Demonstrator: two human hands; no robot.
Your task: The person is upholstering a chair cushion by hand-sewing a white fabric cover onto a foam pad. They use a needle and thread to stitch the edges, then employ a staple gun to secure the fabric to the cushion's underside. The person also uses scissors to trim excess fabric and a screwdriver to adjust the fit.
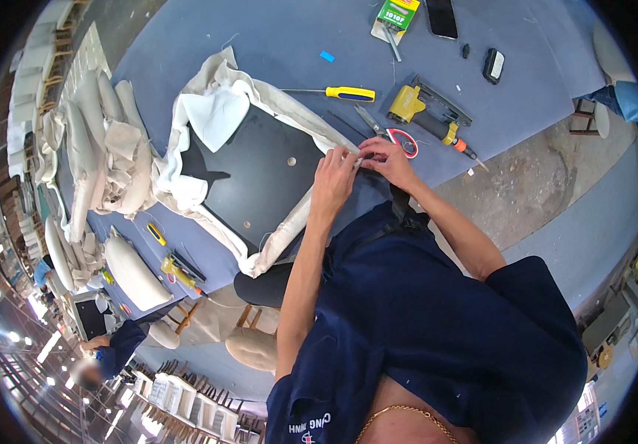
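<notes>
On the blue-grey table lies a chair cushion panel, its black board facing up and beige fabric edging with white padding folded round the rim. Both my hands meet at the panel's right corner. My left hand pinches the fabric edge there. My right hand is closed at the same corner, its fingertips against the left hand's; any small thing between them is hidden. Scissors with red and white handles lie just beyond my right hand. Past them rests a yellow staple gun with an orange hose fitting.
A yellow-handled screwdriver, a green box and a phone lie farther back. Beige upholstered pieces are piled at the left. Another staple gun lies lower left, near a co-worker. Stools stand below the table.
</notes>
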